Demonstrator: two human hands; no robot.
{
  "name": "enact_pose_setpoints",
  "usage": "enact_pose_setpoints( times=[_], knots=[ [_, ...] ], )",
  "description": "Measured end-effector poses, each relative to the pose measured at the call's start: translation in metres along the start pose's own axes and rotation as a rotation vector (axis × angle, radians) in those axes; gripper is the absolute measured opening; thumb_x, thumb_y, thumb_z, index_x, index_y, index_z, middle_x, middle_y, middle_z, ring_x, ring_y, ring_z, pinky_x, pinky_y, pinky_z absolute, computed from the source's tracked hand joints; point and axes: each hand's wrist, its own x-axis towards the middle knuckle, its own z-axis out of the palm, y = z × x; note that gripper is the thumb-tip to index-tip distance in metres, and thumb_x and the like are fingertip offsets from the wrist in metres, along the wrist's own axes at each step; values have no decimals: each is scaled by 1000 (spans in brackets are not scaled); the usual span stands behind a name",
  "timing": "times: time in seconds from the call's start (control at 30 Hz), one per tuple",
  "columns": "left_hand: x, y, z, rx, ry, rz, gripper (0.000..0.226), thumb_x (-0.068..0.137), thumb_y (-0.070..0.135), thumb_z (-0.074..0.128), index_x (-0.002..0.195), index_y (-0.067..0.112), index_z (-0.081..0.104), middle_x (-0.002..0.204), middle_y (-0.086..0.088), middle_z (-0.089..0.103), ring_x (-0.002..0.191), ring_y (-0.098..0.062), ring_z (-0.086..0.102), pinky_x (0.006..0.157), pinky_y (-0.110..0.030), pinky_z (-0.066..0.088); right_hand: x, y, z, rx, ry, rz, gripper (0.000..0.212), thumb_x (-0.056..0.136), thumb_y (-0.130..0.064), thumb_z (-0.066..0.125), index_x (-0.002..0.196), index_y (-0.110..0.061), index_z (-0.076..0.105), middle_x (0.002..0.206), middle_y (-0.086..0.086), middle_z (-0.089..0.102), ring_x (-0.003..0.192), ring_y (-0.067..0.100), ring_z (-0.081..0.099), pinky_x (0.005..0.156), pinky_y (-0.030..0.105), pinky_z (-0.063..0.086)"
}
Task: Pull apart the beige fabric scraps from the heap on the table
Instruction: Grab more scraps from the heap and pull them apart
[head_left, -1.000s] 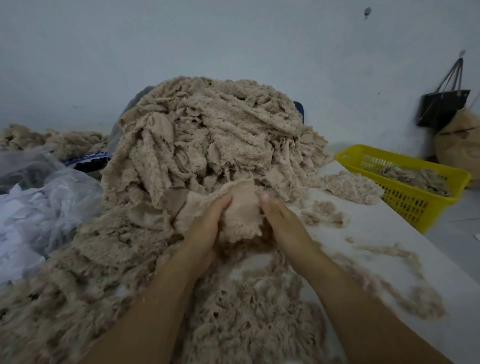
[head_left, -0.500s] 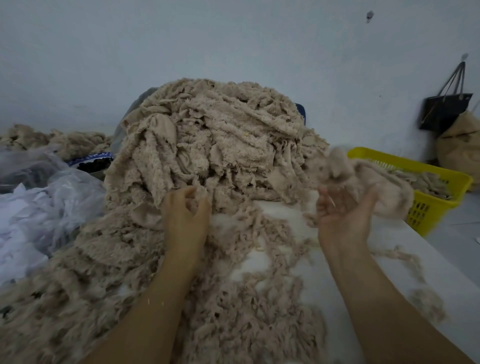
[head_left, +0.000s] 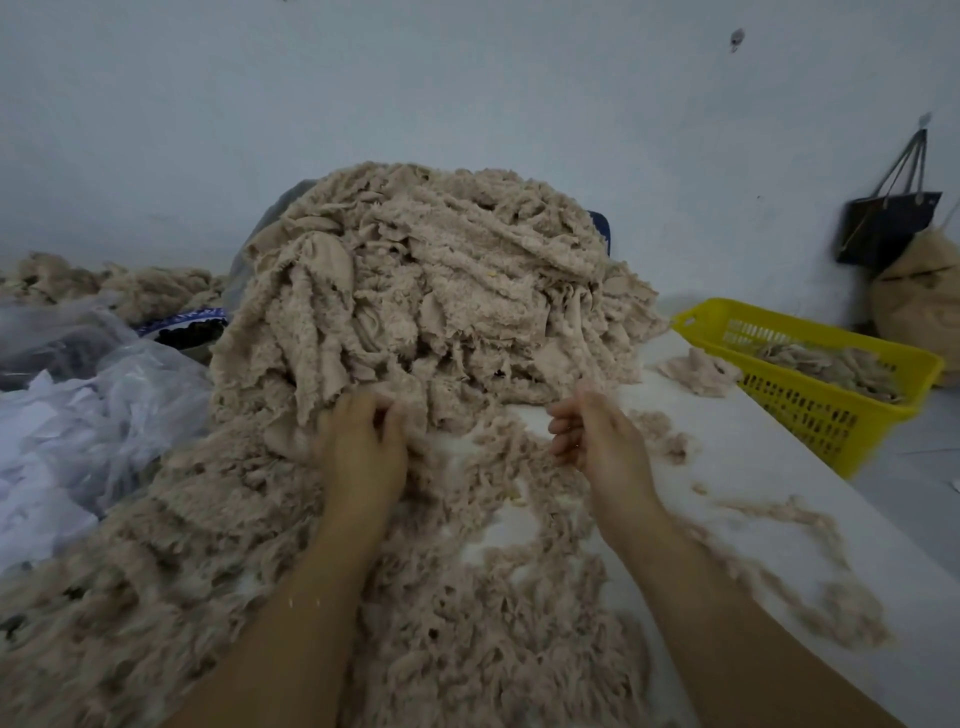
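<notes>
white table set against a pale, bare-painted wall; dim light. a tall heap of beige fabric scraps is piled at the table's middle, with a low spread of shreds fanned out over the near surface.

left hand is pressed into the foot of the heap, fingers curled into a fold of scrap. right hand is held just above the table, apart from the heap, fingers loosely curled; nothing is plainly held.

a thin strand is trailed along the right of the table. a loose scrap lies beside a yellow basket, which is partly filled with scraps. clear plastic bags are bunched at left, a second beige pile behind them. a black bag is hung on the wall above a tan sack.
</notes>
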Motion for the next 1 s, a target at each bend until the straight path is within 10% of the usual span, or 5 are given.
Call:
enact_pose_setpoints(
  times=[0.13, 0.33, 0.6, 0.8, 1.0],
  knots=[
    [-21, 47, 4, -182, -112, 406, 14, 100, 9, 54, 87, 12, 56, 88, 17, 47, 81, 1, 45, 74, -10, 35, -8, 4, 12, -68, -312, 127, 52, 88, -62, 51, 95, -16, 76, 88, 6, 76, 80, 19, 73, 65, 25, 56],
    [-46, 70, 20, -278, -471, 592, 15, 98, 15, 54, 93, 4, 63, 96, 1, 56, 91, -7, 50, 79, -12, 37, -9, -4, 9, 235, -428, 362, 38, 88, -48, 54, 77, -22, 79, 77, 2, 73, 76, 11, 72, 63, 24, 56],
    [-45, 59, 25, -296, -408, 588, 21, 96, 19, 58, 90, 3, 70, 95, -5, 62, 93, -13, 56, 85, -27, 46, -5, -4, 9, 250, -361, 354, 35, 92, -35, 59, 106, -4, 65, 95, 13, 72, 85, 18, 73, 66, 28, 58],
    [-24, 37, 29, -452, -200, -217, 30, 96, 44, 59, 85, 16, 57, 77, 4, 59, 67, -7, 53, 64, -18, 43, -1, -2, 6, 247, -284, 237, 48, 95, -44, 50, 136, -19, 53, 121, 6, 71, 112, 22, 68, 94, 39, 54],
    [1, 17, 17, -1445, -277, -801, 32, 86, 24, 67, 55, 16, 63, 48, 6, 40, 35, -3, 34, 32, -15, 28, -11, 2, 8, -251, -420, 180, 40, 75, -78, 56, 106, -55, 67, 119, -26, 67, 103, -12, 62, 86, 14, 49]
  ],
)
